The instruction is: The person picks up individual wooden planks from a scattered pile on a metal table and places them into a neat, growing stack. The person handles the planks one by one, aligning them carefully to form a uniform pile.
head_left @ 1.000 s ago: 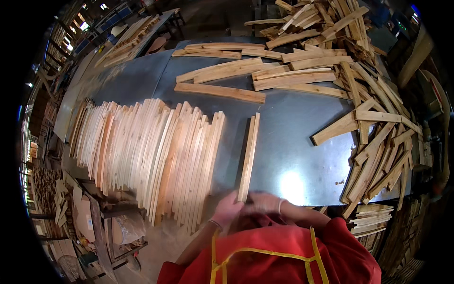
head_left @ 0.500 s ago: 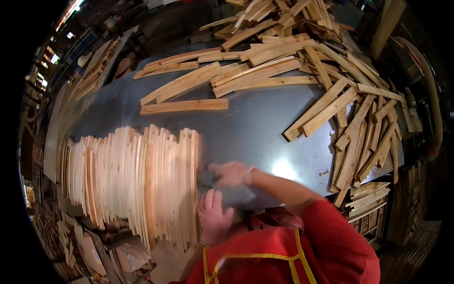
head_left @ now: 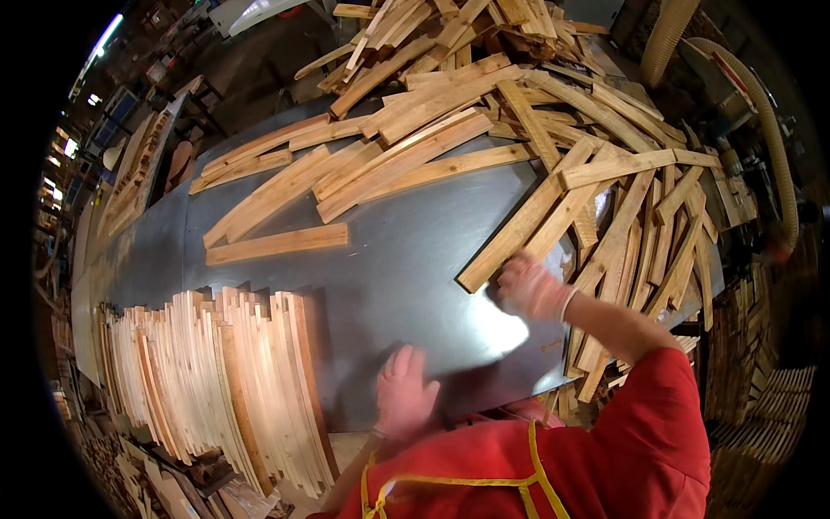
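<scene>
My right hand [head_left: 533, 287] reaches to the right side of a grey metal table [head_left: 398, 294]. Its fingers are curled round the near end of a wooden board [head_left: 558, 221], which leans in a loose heap. Just left of that lies a second wooden board [head_left: 510, 238], its end sticking out over the bare metal. My left hand [head_left: 406, 396] is slightly blurred, fingers stretched out, above the table's near edge with nothing in it. Left of it stands a row of wooden strips [head_left: 216, 381] packed side by side on edge.
A big pile of boards [head_left: 450, 78] covers the far side of the table. More boards [head_left: 640, 251] lie crossed at the right edge. One single board [head_left: 277, 244] rests apart at the left. A ribbed hose [head_left: 778, 147] hangs at the far right.
My right hand has moved from beside the packed row to the heap on the right and closed on a board end. My left hand has shifted slightly away from the row. The view has turned rightward.
</scene>
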Tool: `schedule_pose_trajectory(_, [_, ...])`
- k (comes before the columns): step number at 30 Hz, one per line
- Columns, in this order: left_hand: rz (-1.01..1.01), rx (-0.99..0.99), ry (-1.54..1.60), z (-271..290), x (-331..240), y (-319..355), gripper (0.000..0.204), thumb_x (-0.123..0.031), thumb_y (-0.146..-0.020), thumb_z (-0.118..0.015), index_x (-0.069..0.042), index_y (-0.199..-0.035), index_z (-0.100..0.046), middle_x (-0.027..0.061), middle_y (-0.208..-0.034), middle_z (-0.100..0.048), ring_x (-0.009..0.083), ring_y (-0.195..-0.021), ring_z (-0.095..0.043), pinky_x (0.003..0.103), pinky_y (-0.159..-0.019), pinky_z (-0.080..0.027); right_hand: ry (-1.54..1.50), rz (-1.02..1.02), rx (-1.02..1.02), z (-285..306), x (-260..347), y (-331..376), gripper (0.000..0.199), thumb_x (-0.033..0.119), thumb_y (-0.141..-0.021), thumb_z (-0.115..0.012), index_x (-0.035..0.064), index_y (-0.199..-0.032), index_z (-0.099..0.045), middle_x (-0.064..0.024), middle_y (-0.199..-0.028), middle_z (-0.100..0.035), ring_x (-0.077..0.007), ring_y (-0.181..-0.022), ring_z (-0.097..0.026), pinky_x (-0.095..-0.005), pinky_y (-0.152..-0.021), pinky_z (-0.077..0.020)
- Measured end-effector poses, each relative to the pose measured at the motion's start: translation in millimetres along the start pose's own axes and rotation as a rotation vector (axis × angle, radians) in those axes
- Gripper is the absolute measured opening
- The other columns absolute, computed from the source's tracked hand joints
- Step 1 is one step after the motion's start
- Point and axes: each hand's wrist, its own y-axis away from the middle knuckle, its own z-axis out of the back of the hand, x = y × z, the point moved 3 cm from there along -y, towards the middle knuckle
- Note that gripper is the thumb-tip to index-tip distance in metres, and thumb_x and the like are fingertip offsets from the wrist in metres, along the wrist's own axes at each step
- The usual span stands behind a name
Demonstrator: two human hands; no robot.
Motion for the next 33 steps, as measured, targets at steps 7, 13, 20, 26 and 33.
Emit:
schedule_pose_trajectory(7, [-0.039, 0.088, -0.022, -12, -28, -32, 0.077, -0.033, -0.079, -0.082, -0.011, -0.147, -0.052, 0.0108, -0.150, -0.048, 0.0355, -0.141, -0.046, 0.050, -0.115, -0.041, -0.028, -0.170, -0.033, 17, -104, -45, 0.037, 0.023, -0.088, -0.068, 0.0216, -0.125, -0.073, -0.0051, -0.119, -0.072, -0.0273, -0.123, -0.062, -0.0445, -0.104, -0.0436])
schedule_pose_trajectory(13, [-0.020, -0.190, -0.019, 43, -31, -1, 0.077, -0.038, -0.083, -0.080, -0.007, -0.148, -0.051, 0.0166, -0.142, -0.057, 0.0359, -0.135, -0.055, 0.050, -0.112, -0.045, -0.033, 0.268, 0.215, 69, 45, -64, 0.029, 0.024, -0.087, -0.066, 0.0200, -0.115, -0.074, -0.0080, -0.108, -0.073, -0.0280, -0.114, -0.067, -0.0443, -0.099, -0.0468])
schedule_pose_trajectory(20, [0.621, 0.056, 0.291, 25, 69, 98, 0.074, -0.037, -0.087, -0.075, -0.010, -0.148, -0.045, 0.0212, -0.119, -0.070, 0.0420, -0.105, -0.071, 0.053, -0.090, -0.056, -0.553, 0.094, -0.475, 91, 172, -56, 0.068, 0.018, -0.086, -0.075, 0.0102, -0.149, -0.053, -0.0131, -0.141, -0.058, -0.0313, -0.128, -0.059, -0.0472, -0.114, -0.0452])
schedule_pose_trajectory(26, [0.749, -0.051, -0.027, -9, 104, 229, 0.071, -0.023, -0.095, -0.067, -0.007, -0.156, -0.037, 0.0152, -0.121, -0.066, 0.0337, -0.108, -0.068, 0.046, -0.093, -0.052, -2.009, -0.246, 0.176, 56, 281, -106, 0.084, 0.025, -0.095, -0.077, 0.0054, -0.165, -0.034, -0.0104, -0.135, -0.062, -0.0176, -0.116, -0.061, -0.0309, -0.095, -0.0537])
schedule_pose_trajectory(33, [0.890, -0.474, 0.200, -19, 119, 387, 0.036, -0.024, -0.093, -0.073, -0.006, -0.123, -0.068, 0.0142, -0.112, -0.071, 0.0340, -0.100, -0.070, 0.046, -0.083, -0.054, -1.928, -0.128, 0.400, 132, 417, -150, 0.062, 0.016, -0.096, -0.072, 0.0059, -0.152, -0.048, -0.0030, -0.112, -0.063, -0.0159, -0.096, -0.061, -0.0308, -0.088, -0.0522])
